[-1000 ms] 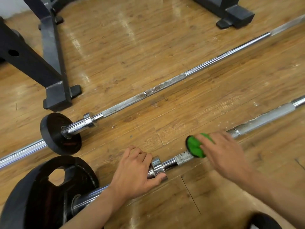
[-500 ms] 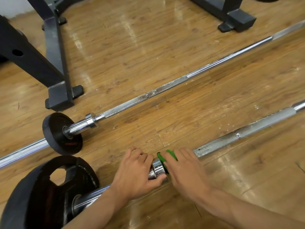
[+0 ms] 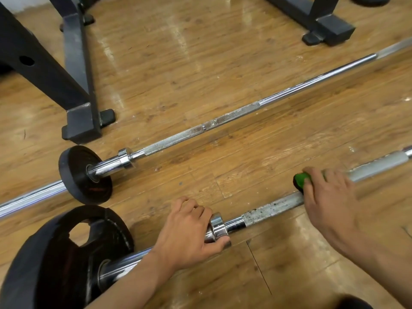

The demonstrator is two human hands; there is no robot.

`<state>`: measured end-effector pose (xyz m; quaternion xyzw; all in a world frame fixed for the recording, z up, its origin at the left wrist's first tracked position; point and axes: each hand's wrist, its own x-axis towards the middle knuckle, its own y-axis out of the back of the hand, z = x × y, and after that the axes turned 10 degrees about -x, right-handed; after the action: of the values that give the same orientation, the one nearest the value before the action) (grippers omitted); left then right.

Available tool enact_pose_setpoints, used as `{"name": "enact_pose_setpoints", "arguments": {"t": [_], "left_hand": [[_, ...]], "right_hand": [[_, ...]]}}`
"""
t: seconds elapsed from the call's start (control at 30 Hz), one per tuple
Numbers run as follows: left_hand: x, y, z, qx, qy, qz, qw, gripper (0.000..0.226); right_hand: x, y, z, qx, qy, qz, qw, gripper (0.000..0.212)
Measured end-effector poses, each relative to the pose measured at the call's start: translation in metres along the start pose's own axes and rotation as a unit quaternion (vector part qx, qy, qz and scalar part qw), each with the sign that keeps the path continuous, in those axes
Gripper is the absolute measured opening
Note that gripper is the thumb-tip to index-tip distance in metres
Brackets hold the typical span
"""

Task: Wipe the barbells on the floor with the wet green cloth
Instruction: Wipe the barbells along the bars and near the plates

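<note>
Two barbells lie on the wooden floor. The near barbell (image 3: pixel 270 208) has a rusty knurled shaft and a large black plate (image 3: pixel 55 259) at its left end. My left hand (image 3: pixel 187 235) grips its chrome collar. My right hand (image 3: pixel 327 199) wraps the green cloth (image 3: pixel 301 179) around the shaft, further right along the bar. Only a small part of the cloth shows past my fingers. The far barbell (image 3: pixel 223 121) runs diagonally behind it, with a small black plate (image 3: pixel 78 175) on its sleeve.
A black rack leg (image 3: pixel 78 90) with a foot stands at the back left, close to the far barbell's plate. Another black rack base (image 3: pixel 323 25) sits at the back right. A dark object (image 3: pixel 356 303) shows at the bottom right edge.
My right hand has slid the green cloth rightwards along the near bar, away from the collar where it was half a second ago. My left hand has stayed on the collar.
</note>
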<state>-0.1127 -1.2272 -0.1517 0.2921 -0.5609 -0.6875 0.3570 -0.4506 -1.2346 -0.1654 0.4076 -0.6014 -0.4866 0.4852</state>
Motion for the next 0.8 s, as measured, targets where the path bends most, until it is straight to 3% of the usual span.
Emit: {"name": "enact_pose_setpoints", "arguments": {"t": [0.2,0.27,0.43,0.57,0.67,0.8], "left_hand": [[0.003,0.001,-0.003,0.015,-0.008,-0.002,1.000,0.070],[0.004,0.001,-0.003,0.016,-0.011,0.001,1.000,0.069],[0.004,0.003,0.000,0.015,-0.015,0.012,1.000,0.071],[0.003,0.004,0.000,0.018,-0.011,0.009,1.000,0.073],[0.003,0.004,0.000,0.018,-0.011,0.011,1.000,0.072],[0.003,0.003,0.000,0.015,-0.014,0.011,1.000,0.072]], "right_hand": [[-0.049,0.001,-0.102,0.084,0.155,-0.011,0.984,0.021],[-0.062,-0.001,-0.122,0.102,0.205,-0.010,0.973,0.025],[-0.040,-0.006,-0.072,0.070,0.326,0.030,0.942,0.035],[-0.006,-0.010,0.005,0.035,0.242,0.065,0.967,0.036],[0.006,-0.011,0.043,-0.010,0.177,0.067,0.982,0.048],[-0.003,-0.008,0.003,0.017,0.061,0.038,0.997,0.043]]}}
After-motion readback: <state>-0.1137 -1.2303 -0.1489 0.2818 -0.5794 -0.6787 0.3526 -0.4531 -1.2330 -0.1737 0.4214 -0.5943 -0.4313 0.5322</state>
